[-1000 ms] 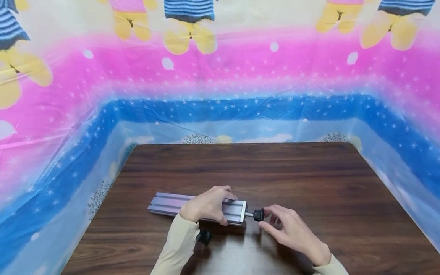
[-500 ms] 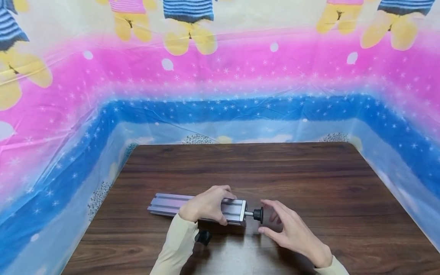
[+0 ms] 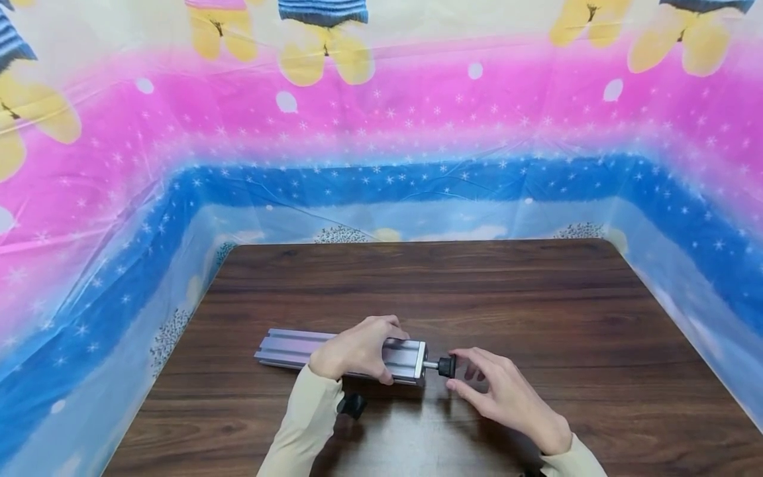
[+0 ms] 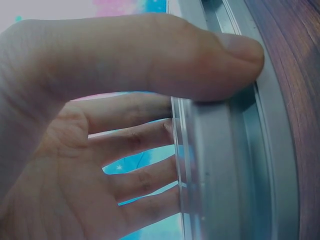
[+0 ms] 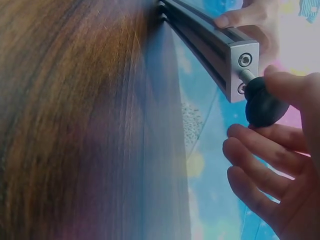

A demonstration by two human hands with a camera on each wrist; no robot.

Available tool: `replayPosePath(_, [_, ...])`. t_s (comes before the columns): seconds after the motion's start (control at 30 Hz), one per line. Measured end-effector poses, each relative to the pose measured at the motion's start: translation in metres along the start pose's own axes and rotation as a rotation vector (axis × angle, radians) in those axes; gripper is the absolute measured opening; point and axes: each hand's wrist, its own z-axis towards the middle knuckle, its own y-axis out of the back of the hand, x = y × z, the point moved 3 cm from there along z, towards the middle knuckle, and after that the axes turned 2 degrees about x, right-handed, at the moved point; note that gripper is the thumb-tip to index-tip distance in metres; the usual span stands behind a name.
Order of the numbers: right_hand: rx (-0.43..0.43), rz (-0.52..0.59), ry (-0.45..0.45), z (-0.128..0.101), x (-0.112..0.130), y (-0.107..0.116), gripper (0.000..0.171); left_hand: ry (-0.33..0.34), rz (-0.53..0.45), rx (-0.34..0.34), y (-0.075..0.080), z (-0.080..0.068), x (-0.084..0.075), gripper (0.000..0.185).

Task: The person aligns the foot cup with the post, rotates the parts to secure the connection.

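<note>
Near the front edge of the wooden surface (image 3: pixel 536 298) lies an aluminium rail (image 3: pixel 286 348), flat and lengthwise. Her left hand (image 3: pixel 354 350) clamps over its right end, thumb on one side, fingers curled over the other. At that end a black knob (image 3: pixel 447 366) sticks out on a short bolt; the right hand (image 3: pixel 503 394) pinches it between thumb and fingertips.

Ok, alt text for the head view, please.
A left hand grips an aluminium profile lying on a dark wooden table, while the right hand pinches a black knob on a threaded stud at its end. Colourful plastic sheeting surrounds the table.
</note>
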Motion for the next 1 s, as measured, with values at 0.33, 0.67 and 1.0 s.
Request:
replayPosePath(0.33, [0.022, -0.069, -0.06, 0.0051, -0.0006, 0.0004, 0.022, -0.008, -0.005, -0.003, 0.0013, -0.0005, -0.0018, 0.067])
replayPosePath(0.67, [0.026, -0.045, -0.085, 0.0006, 0.002, 0.0025, 0.032, -0.018, 0.005, 0.003, -0.0007, -0.0004, -0.0006, 0.067])
replayPosePath(1.0, [0.004, 0.015, 0.053, 0.002, 0.0046, 0.0002, 0.054, 0.0, 0.016, 0.0, 0.0011, -0.0015, -0.0004, 0.067])
